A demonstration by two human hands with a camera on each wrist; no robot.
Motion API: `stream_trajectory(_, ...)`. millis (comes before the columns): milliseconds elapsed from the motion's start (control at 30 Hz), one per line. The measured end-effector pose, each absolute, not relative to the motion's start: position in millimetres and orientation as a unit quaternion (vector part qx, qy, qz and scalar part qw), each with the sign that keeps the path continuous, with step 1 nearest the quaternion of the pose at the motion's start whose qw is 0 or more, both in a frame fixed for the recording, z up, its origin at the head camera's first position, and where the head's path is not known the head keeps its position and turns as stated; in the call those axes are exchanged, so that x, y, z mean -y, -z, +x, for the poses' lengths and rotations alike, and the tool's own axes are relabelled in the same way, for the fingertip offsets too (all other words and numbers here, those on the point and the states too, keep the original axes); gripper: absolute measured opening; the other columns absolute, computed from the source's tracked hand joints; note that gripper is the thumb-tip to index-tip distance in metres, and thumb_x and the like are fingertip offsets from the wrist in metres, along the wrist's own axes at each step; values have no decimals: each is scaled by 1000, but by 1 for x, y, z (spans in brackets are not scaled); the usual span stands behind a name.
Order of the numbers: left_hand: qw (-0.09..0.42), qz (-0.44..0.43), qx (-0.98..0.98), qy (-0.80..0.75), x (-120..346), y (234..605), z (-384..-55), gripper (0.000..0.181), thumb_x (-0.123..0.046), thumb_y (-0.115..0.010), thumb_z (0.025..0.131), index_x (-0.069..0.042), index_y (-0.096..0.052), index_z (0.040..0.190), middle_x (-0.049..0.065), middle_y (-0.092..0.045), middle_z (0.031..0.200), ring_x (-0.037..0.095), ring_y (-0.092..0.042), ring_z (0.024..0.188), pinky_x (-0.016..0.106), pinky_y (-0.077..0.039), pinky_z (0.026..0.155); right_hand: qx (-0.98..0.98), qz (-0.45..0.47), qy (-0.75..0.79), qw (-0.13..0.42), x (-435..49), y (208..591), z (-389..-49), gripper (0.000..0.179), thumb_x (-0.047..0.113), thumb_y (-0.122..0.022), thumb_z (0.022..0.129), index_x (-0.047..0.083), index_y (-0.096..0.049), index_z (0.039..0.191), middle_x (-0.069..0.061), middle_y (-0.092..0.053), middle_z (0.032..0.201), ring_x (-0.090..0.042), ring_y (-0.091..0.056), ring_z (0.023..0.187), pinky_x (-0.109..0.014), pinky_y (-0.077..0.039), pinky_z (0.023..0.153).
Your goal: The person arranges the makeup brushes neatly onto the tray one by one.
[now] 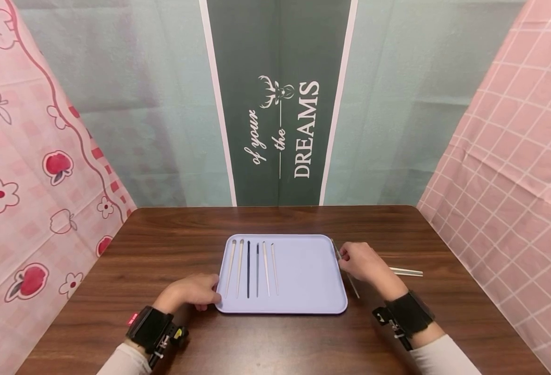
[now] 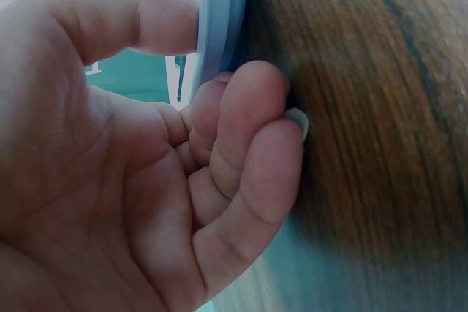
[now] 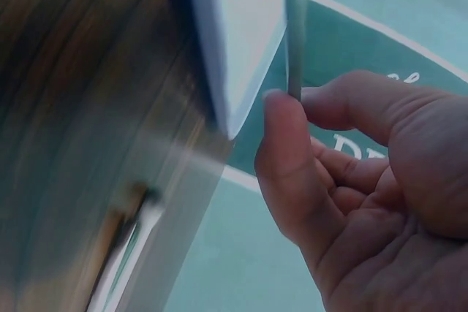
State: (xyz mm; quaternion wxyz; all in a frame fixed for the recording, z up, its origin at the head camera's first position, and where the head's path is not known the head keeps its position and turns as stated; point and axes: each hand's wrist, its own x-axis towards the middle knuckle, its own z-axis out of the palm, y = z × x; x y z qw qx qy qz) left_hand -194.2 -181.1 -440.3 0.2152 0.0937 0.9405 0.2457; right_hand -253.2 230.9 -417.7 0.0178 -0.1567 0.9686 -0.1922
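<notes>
A pale lavender tray [image 1: 310, 276] lies on the table. Several slim makeup brushes [image 1: 249, 271], some with light handles and some dark, lie side by side in its left half, heads away from me. My left hand [image 1: 195, 290] holds the tray's left edge; in the left wrist view its thumb presses the tray rim [image 2: 212, 27] and the fingers curl near the underside. Just off the tray's right edge, my right hand [image 1: 363, 263] pinches a thin greenish brush [image 1: 353, 286] between thumb and forefinger. In the right wrist view that brush handle [image 3: 295, 42] points up from the fingertips.
Right of my right hand, more light-handled brushes [image 1: 409, 272] lie on the brown wooden table [image 1: 275, 338], partly hidden by the wrist. A green curtain with lettering [image 1: 280, 104] hangs behind the table. Pink cloths [image 1: 505, 172] flank both sides.
</notes>
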Motion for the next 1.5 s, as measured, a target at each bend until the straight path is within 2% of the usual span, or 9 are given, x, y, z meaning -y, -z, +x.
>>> stream_trajectory(300, 220, 92, -940, -244, 181, 440, -194, 17, -15, -70, 80, -10, -54, 81, 5, -60, 65, 17, -59, 54, 30, -51, 50, -971, -109, 208, 35, -203, 418, -255, 16, 10, -66, 86, -1, -65, 97, -4, -62, 77, -15, -60, 64, -29, -48, 57)
stream_trajectory(667, 219, 91, -940, -243, 181, 441, -196, 17, -14, -70, 80, -10, -54, 81, 5, -60, 65, 16, -59, 54, 29, -51, 51, -972, -86, 216, 42, -180, 419, -259, 14, 11, -66, 85, 1, -67, 94, -5, -65, 72, -14, -62, 60, -28, -46, 53)
stream_trajectory(1000, 218, 92, -941, -244, 181, 439, -194, 17, -14, -69, 79, -10, -53, 80, 5, -60, 64, 16, -59, 53, 30, -52, 51, -971, -93, 216, 45, -164, 422, -260, 9, 12, -66, 86, 3, -67, 90, -3, -65, 71, -15, -60, 60, -27, -44, 55)
stream_trajectory(1233, 218, 95, -941, -243, 181, 439, -194, 17, -15, -70, 80, -10, -53, 80, 4, -59, 64, 16, -59, 53, 30, -51, 51, -970, -112, 216, 26, -150, 423, -260, 6, 11, -66, 85, 5, -66, 84, -2, -62, 68, -15, -57, 59, -26, -43, 54)
stream_trajectory(1500, 218, 92, -940, -245, 182, 440, -194, 17, -15, -70, 80, -10, -54, 81, 4, -60, 64, 17, -59, 53, 30, -51, 50, -970, -122, 208, 15, -134, 424, -260, 8, 11, -68, 86, 6, -66, 80, 0, -60, 59, -14, -56, 54, -25, -42, 52)
